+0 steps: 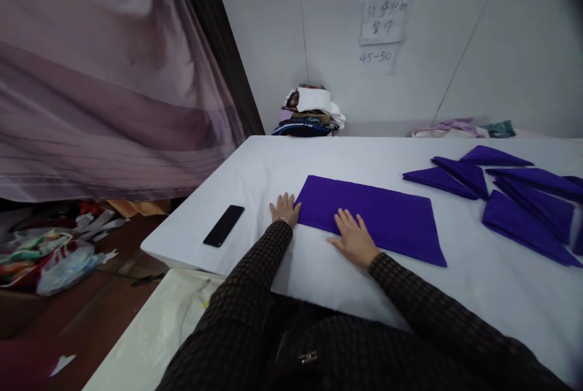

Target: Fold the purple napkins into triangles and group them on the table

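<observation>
A purple cloth (pixel 378 215), folded into a long rectangle, lies flat on the white table (pixel 355 157) in front of me. My left hand (pixel 285 209) rests open and flat at the cloth's left end, fingers spread at its edge. My right hand (pixel 354 238) lies open and flat on the cloth's near edge, fingers pointing away from me. Both sleeves are dark and checked.
Several folded purple triangles (pixel 523 193) lie at the table's right. A black phone (pixel 223 225) sits near the left corner. Piled clothes (pixel 310 112) stand by the far wall under a paper sign (pixel 385 17). A curtain (pixel 100 75) and bags (pixel 50 257) are at left.
</observation>
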{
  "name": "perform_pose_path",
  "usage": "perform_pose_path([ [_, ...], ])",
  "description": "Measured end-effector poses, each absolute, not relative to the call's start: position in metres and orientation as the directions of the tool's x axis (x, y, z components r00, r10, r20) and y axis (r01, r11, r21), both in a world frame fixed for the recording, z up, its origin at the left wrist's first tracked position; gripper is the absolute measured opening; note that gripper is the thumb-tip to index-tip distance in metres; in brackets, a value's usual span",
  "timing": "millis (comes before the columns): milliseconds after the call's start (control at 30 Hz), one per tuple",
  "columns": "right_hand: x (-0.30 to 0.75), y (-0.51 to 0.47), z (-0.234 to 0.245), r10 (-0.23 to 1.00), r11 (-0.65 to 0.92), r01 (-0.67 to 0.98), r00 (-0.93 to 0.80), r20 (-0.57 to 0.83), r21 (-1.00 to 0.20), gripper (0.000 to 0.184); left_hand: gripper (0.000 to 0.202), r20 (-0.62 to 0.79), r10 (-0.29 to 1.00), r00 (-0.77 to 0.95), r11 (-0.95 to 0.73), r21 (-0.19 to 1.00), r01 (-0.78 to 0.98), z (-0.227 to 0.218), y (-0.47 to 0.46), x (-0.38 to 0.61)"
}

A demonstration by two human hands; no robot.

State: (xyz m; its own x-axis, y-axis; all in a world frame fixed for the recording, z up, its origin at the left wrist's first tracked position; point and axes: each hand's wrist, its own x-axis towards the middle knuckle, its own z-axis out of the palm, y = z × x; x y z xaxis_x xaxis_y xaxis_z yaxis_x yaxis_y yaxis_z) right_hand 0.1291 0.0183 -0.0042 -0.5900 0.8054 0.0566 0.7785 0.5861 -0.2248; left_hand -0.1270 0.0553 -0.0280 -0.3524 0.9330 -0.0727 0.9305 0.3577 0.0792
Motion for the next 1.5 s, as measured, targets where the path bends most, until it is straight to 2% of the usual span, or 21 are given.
perform_pose_path([
  [133, 0.146, 0.023, -0.027, 0.782, 0.61, 0.76, -0.623, 0.015, -0.224, 0.072, 0.065, -0.075, 0.934, -0.348, 0.354, 0.089, 0.931, -0.031, 0.055, -0.128],
  [367, 0.324, 0.011, -0.074, 0.942, 0.317, 0.944, -0.303, 0.147, -0.088, 0.069, 0.061, -0.137, 0.927, -0.349, 0.364, 0.105, 0.925, -0.026, 0.059, -0.135],
  [500, 0.377, -0.007, -0.083, 0.949, 0.256, 0.961, -0.23, 0.215, -0.102, 0.067, 0.056, -0.169, 0.925, -0.34, 0.364, 0.142, 0.921, -0.006, 0.085, -0.135],
  [667, 0.342, 0.003, -0.051, 0.927, 0.311, 0.931, -0.254, 0.275, -0.191, 0.065, 0.041, -0.12, 0.95, -0.289, 0.307, 0.181, 0.935, 0.008, 0.141, -0.122],
  [833, 0.321, 0.035, -0.035, 0.916, 0.351, 0.894, -0.267, 0.299, -0.278, 0.062, 0.037, -0.066, 0.935, -0.349, 0.355, 0.194, 0.915, -0.003, 0.177, -0.116],
  [1033, 0.364, 0.054, -0.062, 0.963, 0.163, 0.892, -0.05, 0.265, -0.422, 0.071, 0.032, 0.016, 0.921, -0.388, 0.375, 0.225, 0.899, -0.015, 0.188, -0.119],
  [1300, 0.362, 0.057, -0.068, 0.969, 0.134, 0.932, -0.053, 0.242, -0.336, 0.079, 0.031, 0.047, 0.91, -0.412, 0.39, 0.242, 0.888, -0.021, 0.198, -0.113],
  [1500, 0.364, 0.056, -0.073, 0.96, 0.166, 0.953, -0.098, 0.263, -0.252, 0.074, 0.019, 0.056, 0.911, -0.409, 0.383, 0.254, 0.888, -0.024, 0.201, -0.116],
])
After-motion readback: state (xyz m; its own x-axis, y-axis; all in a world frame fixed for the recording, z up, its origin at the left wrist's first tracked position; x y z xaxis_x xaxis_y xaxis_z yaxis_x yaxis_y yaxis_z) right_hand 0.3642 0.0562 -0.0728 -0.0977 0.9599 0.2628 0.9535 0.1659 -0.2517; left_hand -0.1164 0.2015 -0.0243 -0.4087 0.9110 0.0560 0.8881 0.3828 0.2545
